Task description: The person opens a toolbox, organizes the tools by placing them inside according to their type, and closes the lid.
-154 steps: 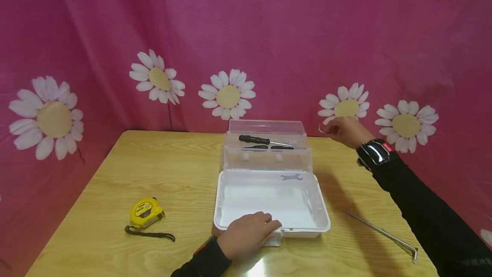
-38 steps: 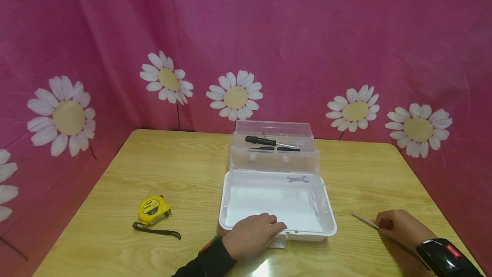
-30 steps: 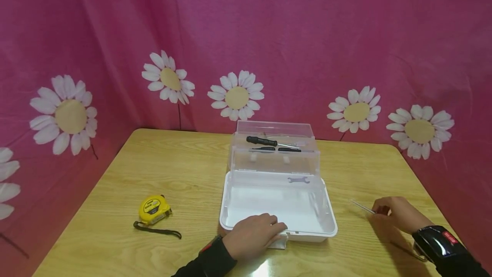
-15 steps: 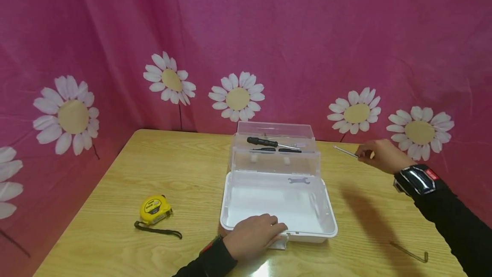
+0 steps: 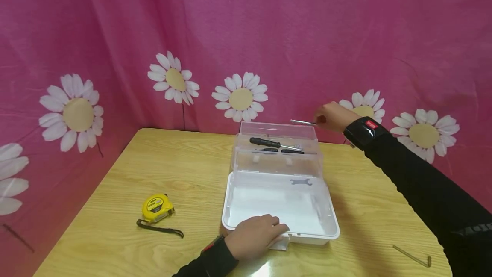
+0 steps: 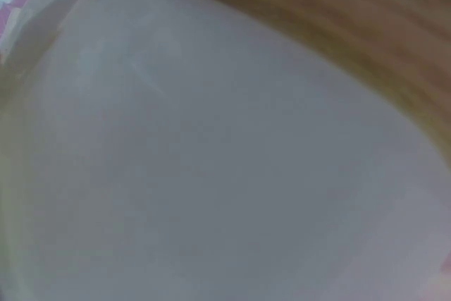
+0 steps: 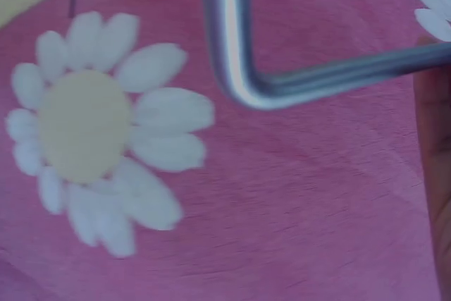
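Observation:
My right hand is raised behind the opened trays of a white toolbox and grips a silver L-shaped hex key. The key's straight end points left over the back tray. In the right wrist view the bend of the hex key shows close up, with part of the hand at the right edge. My left hand holds the toolbox's front rim beside the latch, fingers bent over the edge. The toolbox's white surface fills most of the left wrist view, with the hand's hold hidden there.
A black-handled screwdriver and dark-handled tools lie in the translucent upper trays. An open-ended wrench shows at the box's back. A yellow tape measure lies left, a bronze hex key right, on the wooden table.
My right hand picked the silver hex key up from the right of the table and moved it up and left to the rear trays. My left hand stayed on the rim.

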Demonstrator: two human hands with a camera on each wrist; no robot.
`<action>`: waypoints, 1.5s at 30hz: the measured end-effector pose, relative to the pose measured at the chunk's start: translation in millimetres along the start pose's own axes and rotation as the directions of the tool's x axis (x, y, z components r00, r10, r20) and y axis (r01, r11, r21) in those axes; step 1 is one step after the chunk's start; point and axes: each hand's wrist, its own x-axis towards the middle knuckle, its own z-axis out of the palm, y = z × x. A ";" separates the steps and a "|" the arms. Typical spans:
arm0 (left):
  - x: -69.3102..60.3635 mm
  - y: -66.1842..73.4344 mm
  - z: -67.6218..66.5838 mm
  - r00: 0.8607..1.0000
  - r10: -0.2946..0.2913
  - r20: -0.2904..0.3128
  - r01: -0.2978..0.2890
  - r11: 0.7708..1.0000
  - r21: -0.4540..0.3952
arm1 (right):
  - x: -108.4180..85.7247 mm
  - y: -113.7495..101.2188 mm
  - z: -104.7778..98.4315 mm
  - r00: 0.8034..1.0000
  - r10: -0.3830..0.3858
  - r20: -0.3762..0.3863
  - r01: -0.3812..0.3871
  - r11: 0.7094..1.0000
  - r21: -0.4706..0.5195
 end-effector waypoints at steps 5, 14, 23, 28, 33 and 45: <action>-0.1 0.3 -2.0 1.000 -0.003 0.008 0.003 1.000 0.004 | 34.3 -2.6 0.8 0.999 -0.050 0.003 0.050 0.999 0.005; 1.3 2.4 -4.7 1.000 0.001 0.008 -0.002 0.999 0.043 | 77.5 -20.5 13.9 0.995 -0.076 0.061 0.076 0.997 0.004; 1.0 1.4 -3.5 0.999 0.020 -0.032 -0.018 0.998 0.053 | 95.1 -30.5 51.3 0.988 -0.089 0.125 0.086 0.996 0.027; 0.1 0.1 -0.1 0.999 0.011 -0.032 -0.010 0.999 0.040 | 95.0 -24.1 69.5 0.989 -0.050 0.137 0.042 0.997 0.059; -0.3 1.0 -1.5 1.000 0.000 -0.013 0.000 0.999 0.035 | 95.4 -13.7 82.6 0.990 -0.056 0.126 0.045 0.995 0.086; 0.6 0.6 -2.8 1.000 -0.002 0.015 0.001 0.999 0.043 | 94.0 -17.9 86.0 0.991 -0.022 0.133 0.013 0.998 0.064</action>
